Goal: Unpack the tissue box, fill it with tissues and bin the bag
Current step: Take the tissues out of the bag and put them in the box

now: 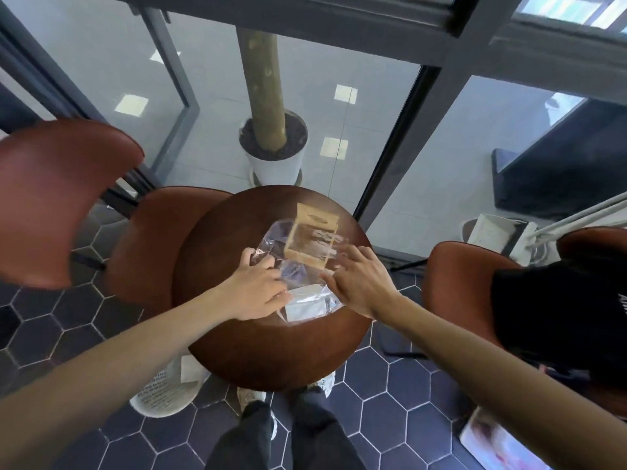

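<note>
Your one head camera is looking steeply down from standing height at the round bench, close enough that both forearms are filling the foreground.

Two hands are seen over one round table: the left hand and the right hand. One tissue box of wood and clear panels is counted on the table, with one clear bag crumpled beside it and one tissue pack nearer the person. Three brown chairs are counted: one at far left, one just left of the table, one at right. One white basket is seen on the floor under the table's near left edge. One potted trunk is counted beyond the table.
</note>
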